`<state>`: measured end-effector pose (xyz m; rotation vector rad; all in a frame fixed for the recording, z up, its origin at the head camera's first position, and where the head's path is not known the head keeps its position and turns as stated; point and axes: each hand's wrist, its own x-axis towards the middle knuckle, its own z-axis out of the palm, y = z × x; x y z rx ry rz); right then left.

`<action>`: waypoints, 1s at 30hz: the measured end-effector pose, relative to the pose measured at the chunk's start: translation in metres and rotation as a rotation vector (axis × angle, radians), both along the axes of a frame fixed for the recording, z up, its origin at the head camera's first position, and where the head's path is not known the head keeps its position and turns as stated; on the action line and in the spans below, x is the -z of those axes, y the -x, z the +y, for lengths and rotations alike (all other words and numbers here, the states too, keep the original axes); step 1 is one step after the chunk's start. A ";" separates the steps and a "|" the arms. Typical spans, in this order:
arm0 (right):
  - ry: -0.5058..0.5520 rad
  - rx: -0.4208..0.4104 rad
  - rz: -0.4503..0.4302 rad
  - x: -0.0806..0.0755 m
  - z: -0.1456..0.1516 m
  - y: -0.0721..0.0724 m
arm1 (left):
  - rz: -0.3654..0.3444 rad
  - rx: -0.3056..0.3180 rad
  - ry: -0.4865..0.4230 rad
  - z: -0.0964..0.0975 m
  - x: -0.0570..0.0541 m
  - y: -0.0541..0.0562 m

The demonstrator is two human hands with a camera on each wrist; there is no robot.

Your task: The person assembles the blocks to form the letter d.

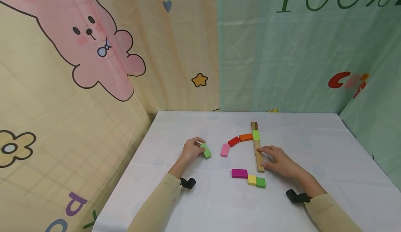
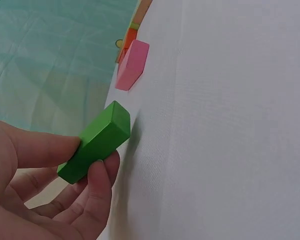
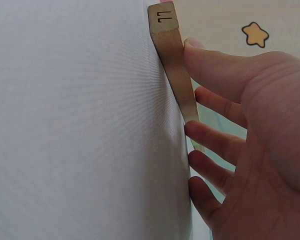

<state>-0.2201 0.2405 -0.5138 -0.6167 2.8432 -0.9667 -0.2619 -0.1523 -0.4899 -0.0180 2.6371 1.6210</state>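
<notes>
My left hand (image 1: 191,149) pinches a green block (image 2: 96,142) between thumb and fingers. In the left wrist view the block is tilted, close over the white table. A pink block (image 1: 225,150) lies just right of it. My right hand (image 1: 280,160) has its fingers spread, with thumb and fingertips touching the right side of a plain wooden strip (image 1: 258,155). A carved mark shows on the strip's near end block (image 3: 165,17) in the right wrist view. Past the fingertips, a light green block (image 1: 256,135) sits in line with the wood.
A red block (image 1: 233,141) and an orange block (image 1: 245,137) form a curved row between the pink block and the light green one. Nearer, a magenta block (image 1: 239,173), a yellow block (image 1: 252,180) and a green block (image 1: 261,182) lie end to end. Printed curtains (image 1: 266,58) surround the table (image 1: 188,207).
</notes>
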 end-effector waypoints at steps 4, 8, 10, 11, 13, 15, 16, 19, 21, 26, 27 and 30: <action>0.002 -0.002 0.007 0.000 -0.001 -0.001 | 0.001 0.030 0.007 0.001 -0.001 -0.006; 0.003 0.007 -0.002 0.002 -0.001 -0.002 | -0.003 0.042 -0.001 0.003 0.000 -0.010; 0.000 0.009 -0.006 0.002 -0.001 -0.003 | -0.001 0.045 -0.005 0.004 0.001 -0.012; 0.000 0.011 -0.007 0.002 -0.001 -0.003 | 0.000 0.046 -0.008 0.004 0.002 -0.013; -0.006 0.014 -0.010 0.002 -0.001 -0.003 | 0.001 0.050 -0.019 0.006 0.003 -0.015; -0.010 0.015 -0.013 0.003 -0.001 -0.003 | -0.003 0.052 -0.031 0.007 0.004 -0.017; -0.010 0.015 -0.014 0.003 -0.001 -0.003 | -0.001 0.055 -0.035 0.008 0.004 -0.018; -0.015 0.015 -0.013 0.003 -0.001 -0.002 | -0.004 0.063 -0.037 0.010 0.005 -0.020; -0.017 0.014 -0.011 0.003 -0.001 -0.002 | -0.001 0.074 -0.039 0.011 0.006 -0.021; -0.012 0.015 -0.008 0.002 0.000 -0.002 | -0.010 0.106 -0.060 0.015 0.006 -0.022; -0.009 0.016 -0.007 0.002 0.000 -0.002 | -0.011 0.112 -0.061 0.017 0.005 -0.022; 0.000 0.010 0.002 0.002 0.000 -0.002 | -0.005 0.131 -0.053 0.020 0.004 -0.023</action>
